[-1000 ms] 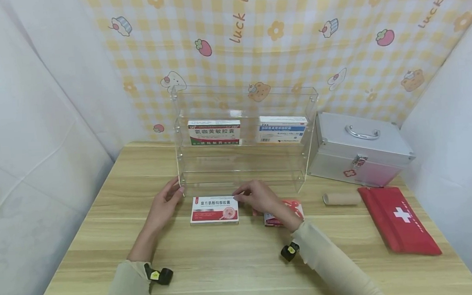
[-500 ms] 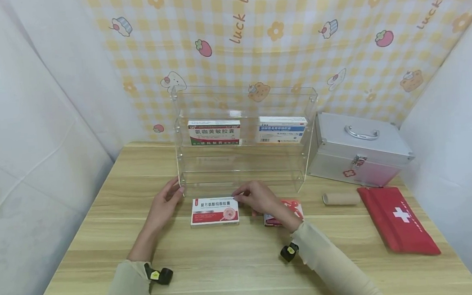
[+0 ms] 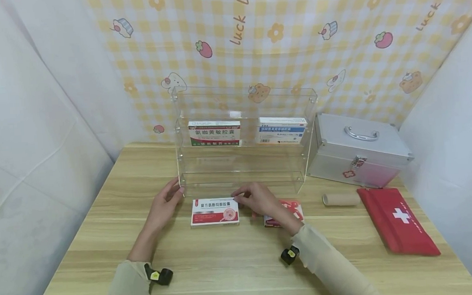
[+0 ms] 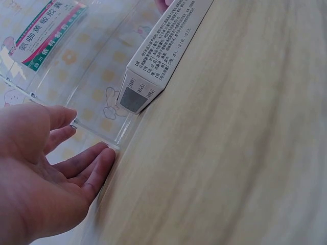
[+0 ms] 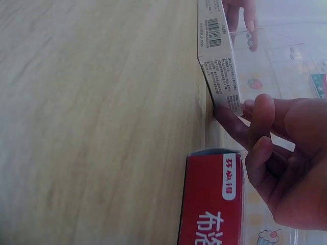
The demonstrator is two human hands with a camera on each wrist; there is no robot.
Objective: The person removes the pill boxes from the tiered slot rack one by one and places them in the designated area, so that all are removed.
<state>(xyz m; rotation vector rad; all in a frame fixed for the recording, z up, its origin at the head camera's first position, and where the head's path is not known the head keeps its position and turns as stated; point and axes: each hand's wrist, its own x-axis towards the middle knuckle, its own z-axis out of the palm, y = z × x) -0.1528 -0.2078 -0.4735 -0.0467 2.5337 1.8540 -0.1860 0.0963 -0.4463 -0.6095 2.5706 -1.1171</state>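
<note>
A white-and-red medicine box [image 3: 214, 212] lies with its printed face upward, just in front of the clear acrylic rack [image 3: 242, 176]. My right hand [image 3: 257, 198] pinches its back right corner with thumb and index finger; in the right wrist view, the fingertips meet the box's end [image 5: 222, 84]. At the rack's lower left corner, my left hand [image 3: 166, 203] touches the side panel with loosely bent fingers. The left wrist view shows that hand [image 4: 56, 173] apart from the box [image 4: 163, 51]. Beneath my right forearm is a red medicine box [image 3: 273, 220], partly hidden.
On the rack's shelf stand a green-and-red medicine box [image 3: 215, 135] and a blue-and-white one [image 3: 281, 132]. To the right are a silver case [image 3: 359, 151], a cardboard tube [image 3: 342, 199] and a red first-aid pouch [image 3: 400, 223]. A checked curtain [image 3: 229, 39] hangs behind.
The white-and-red medicine box has shifted slightly toward me, away from the rack, with my right hand still at its corner. My left hand stays at the rack's side.
</note>
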